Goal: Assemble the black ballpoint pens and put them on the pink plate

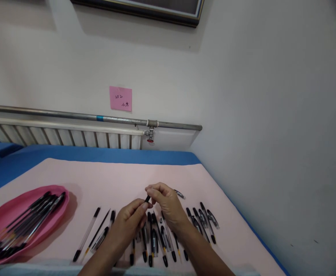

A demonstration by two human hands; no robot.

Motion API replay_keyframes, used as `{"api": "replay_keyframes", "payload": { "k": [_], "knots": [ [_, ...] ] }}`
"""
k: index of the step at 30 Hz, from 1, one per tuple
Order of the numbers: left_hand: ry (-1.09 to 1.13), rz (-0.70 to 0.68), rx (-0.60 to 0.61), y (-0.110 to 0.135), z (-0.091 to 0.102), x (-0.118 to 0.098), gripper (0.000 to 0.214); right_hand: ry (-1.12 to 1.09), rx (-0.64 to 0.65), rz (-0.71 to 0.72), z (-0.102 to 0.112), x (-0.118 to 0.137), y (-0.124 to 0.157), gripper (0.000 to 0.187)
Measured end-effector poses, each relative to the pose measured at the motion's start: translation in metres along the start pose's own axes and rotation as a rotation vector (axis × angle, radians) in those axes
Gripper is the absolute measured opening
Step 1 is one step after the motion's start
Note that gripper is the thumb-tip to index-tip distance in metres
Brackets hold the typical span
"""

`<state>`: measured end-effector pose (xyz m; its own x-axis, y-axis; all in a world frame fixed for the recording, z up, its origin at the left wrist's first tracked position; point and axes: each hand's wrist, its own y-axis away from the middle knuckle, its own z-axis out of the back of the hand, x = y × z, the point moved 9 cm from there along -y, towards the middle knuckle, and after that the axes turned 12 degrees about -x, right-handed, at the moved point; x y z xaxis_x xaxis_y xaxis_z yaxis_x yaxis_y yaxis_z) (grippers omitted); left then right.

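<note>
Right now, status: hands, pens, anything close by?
Left hand, right hand: both pinching black piece. Loose pens nearby, some beneath hands. Pink tray of pens at left.

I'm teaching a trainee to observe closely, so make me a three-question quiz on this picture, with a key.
1. True or false: the pink tray holding pens lies to the left of the left hand.
2. Which is stuck on the wall above the pipe?
A. A clock
B. A pink note
C. A mirror
3. What colour is the small piece between the left hand and the right hand?

Key: 1. True; 2. B; 3. Black.
</note>
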<state>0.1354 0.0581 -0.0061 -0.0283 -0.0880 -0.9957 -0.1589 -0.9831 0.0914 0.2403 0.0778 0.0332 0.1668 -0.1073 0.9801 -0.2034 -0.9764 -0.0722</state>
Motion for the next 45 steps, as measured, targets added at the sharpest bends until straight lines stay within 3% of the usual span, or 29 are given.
{"api": "replay_keyframes", "payload": {
  "k": [4, 9, 14, 18, 23, 27, 34, 37, 41, 43, 45],
  "knots": [
    [0.086, 0.05, 0.035, 0.001, -0.002, 0.002, 0.04, -0.053, 0.126, -0.034, -0.01, -0.003, 0.003, 0.022],
    [0.041, 0.034, 0.017, 0.001, -0.001, -0.002, 0.04, 0.025, 0.02, 0.014, 0.0, 0.0, -0.001, 0.013],
    [0.094, 0.102, 0.052, 0.002, -0.004, 0.0, 0.042, -0.033, 0.157, -0.054, -0.009, -0.005, 0.001, 0.023],
    [0.051, 0.091, 0.03, 0.001, -0.001, 0.0, 0.041, 0.013, 0.045, -0.016, 0.001, -0.005, -0.003, 0.015],
    [0.078, 0.113, 0.055, 0.002, -0.003, 0.001, 0.041, -0.037, 0.142, -0.061, -0.007, -0.008, 0.0, 0.02],
    [0.02, 0.08, 0.014, 0.002, 0.001, -0.001, 0.042, 0.012, 0.049, -0.018, 0.0, -0.004, -0.002, 0.012],
    [0.07, 0.149, 0.066, 0.003, -0.002, 0.003, 0.042, -0.055, 0.139, -0.066, -0.007, -0.009, -0.001, 0.017],
    [-0.077, 0.049, 0.011, 0.001, 0.005, 0.0, 0.041, -0.011, 0.061, -0.012, -0.003, -0.007, -0.001, 0.013],
    [-0.42, -0.233, -0.193, 0.001, 0.02, -0.017, 0.032, 0.085, -0.037, 0.047, 0.001, -0.009, 0.001, 0.015],
    [-0.541, -0.314, -0.244, 0.002, 0.022, -0.022, 0.028, 0.151, -0.024, 0.06, 0.001, -0.011, -0.001, 0.018],
    [-0.583, -0.292, -0.223, 0.0, 0.02, -0.018, 0.028, 0.289, 0.042, 0.074, 0.003, -0.014, -0.006, 0.023]
  ]
}}
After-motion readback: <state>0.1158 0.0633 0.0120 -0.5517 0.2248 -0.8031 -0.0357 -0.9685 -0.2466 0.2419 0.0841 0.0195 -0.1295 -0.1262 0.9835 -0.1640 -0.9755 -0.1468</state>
